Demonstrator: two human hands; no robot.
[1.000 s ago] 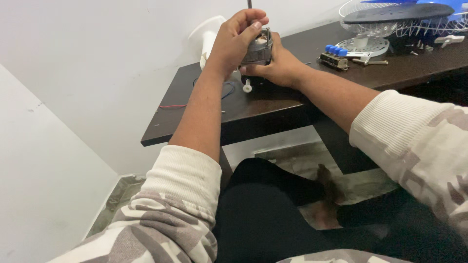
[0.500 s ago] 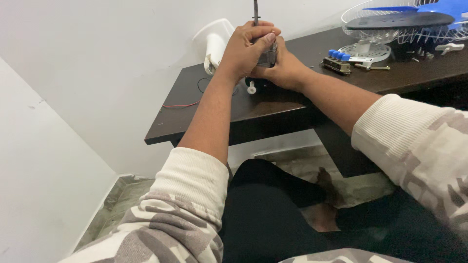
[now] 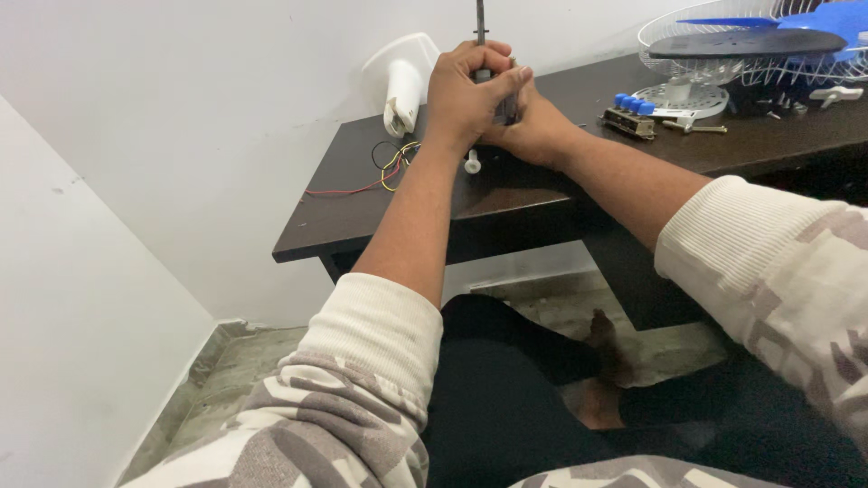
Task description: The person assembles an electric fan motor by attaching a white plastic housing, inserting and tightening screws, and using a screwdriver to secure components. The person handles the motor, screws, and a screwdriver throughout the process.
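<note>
Mostly hidden: a small grey metal motor [image 3: 503,107], wrapped by both hands near the back edge of the dark wooden table [image 3: 380,212]. Seen only as a sliver between the fingers, plus a thin steel shaft [image 3: 479,20] rising at 12 o'clock and cut off by the frame's top edge. Left hand [image 3: 466,95] curled over the top and front, fingers tight together, thumb pressed across. Right hand [image 3: 533,126] cupped behind at 3 o'clock, fingers closed against the body, tips out of sight. At 9 o'clock of the hands, a smooth white plastic housing [image 3: 402,77] and thin coloured wires [image 3: 384,172]. At 6 o'clock, a small white peg [image 3: 471,164]. Far at 3 o'clock, a switch block with blue buttons [image 3: 633,113] and a white wire fan grille [image 3: 723,54], partly cropped.
</note>
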